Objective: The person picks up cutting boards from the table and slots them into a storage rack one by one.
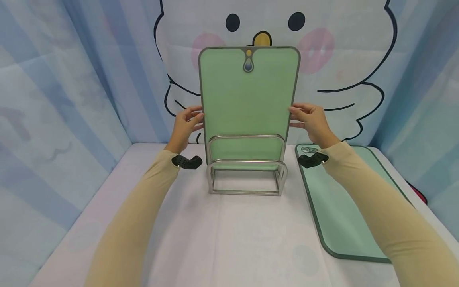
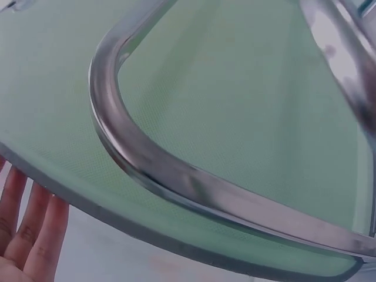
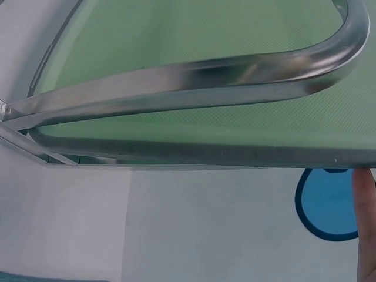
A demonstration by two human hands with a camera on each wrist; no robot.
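Head view: green board (image 1: pixel 247 103) stands upright, approx. 12 o'clock, lower part behind 2 visible hoops of the metal rack (image 1: pixel 247 162); can't tell if its btm edge rests on the frame. Drop-shaped cutout at its 12 o'clock. L hand (image 1: pixel 187 125) pinches the board's edge at 9 o'clock, R hand (image 1: pixel 311 120) pinches it at 3 o'clock; hands well apart, 1 each side. Dark wristband (image 1: pixel 187 162) on ea. wrist, beige sleeves (image 1: pixel 143 215). At 4 o'clock from rack, 2nd board (image 1: pixel 340 211) lies flat on the table (image 1: pixel 215 247), partly under R forearm. Behind, 12 o'clock: backdrop cloth (image 1: pixel 351 52) w/ cartoon print.
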